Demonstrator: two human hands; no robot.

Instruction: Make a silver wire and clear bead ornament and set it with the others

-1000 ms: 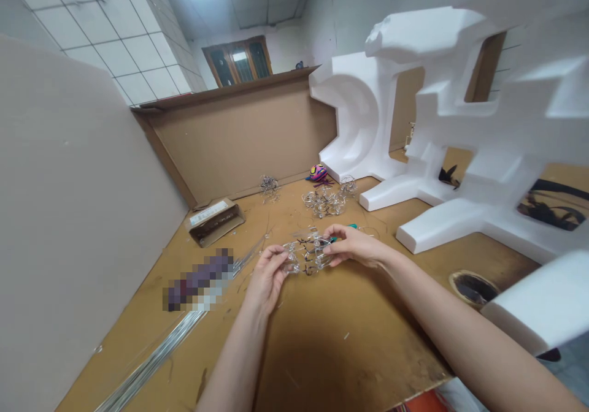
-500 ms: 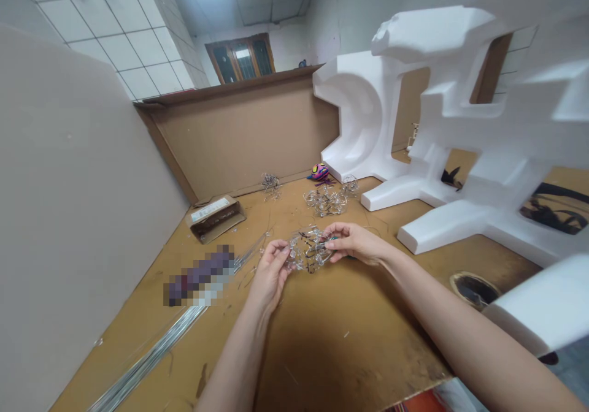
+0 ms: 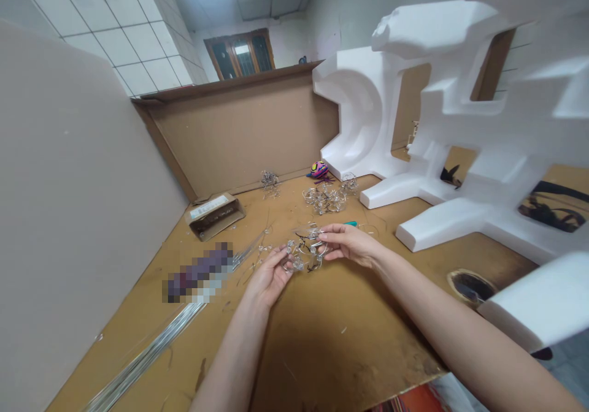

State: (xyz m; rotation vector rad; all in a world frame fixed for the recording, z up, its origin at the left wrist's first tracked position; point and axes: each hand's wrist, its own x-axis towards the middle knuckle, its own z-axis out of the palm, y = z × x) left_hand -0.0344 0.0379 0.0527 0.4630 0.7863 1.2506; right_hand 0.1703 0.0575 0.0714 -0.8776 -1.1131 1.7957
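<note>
Between my two hands is a small wire piece with clear beads [image 3: 304,254], bent into loops with a few dark twisted bits on it. My left hand [image 3: 272,275] pinches its left side between thumb and fingers. On the right side, the fingers of my right hand [image 3: 347,243] are closed on it near the top. A green-tipped tool [image 3: 351,223] shows just behind my right hand; most of it is hidden. Beyond my hands lies a cluster of similar beaded wire pieces [image 3: 324,199], and loose bits of wire and beads lie by my left hand.
A bundle of straight wires [image 3: 151,354] runs along the left, beside a blurred purple item [image 3: 197,275]. Farther back are an open small carton [image 3: 216,217], a wire heap [image 3: 269,180] and a colourful ball-like item [image 3: 319,170]. White foam packing [image 3: 442,222] stands on the right, near a round hole [image 3: 473,287].
My right hand has shifted slightly left and the beaded wire piece has turned a little in my fingers. More of the green-tipped tool shows behind my right hand.
</note>
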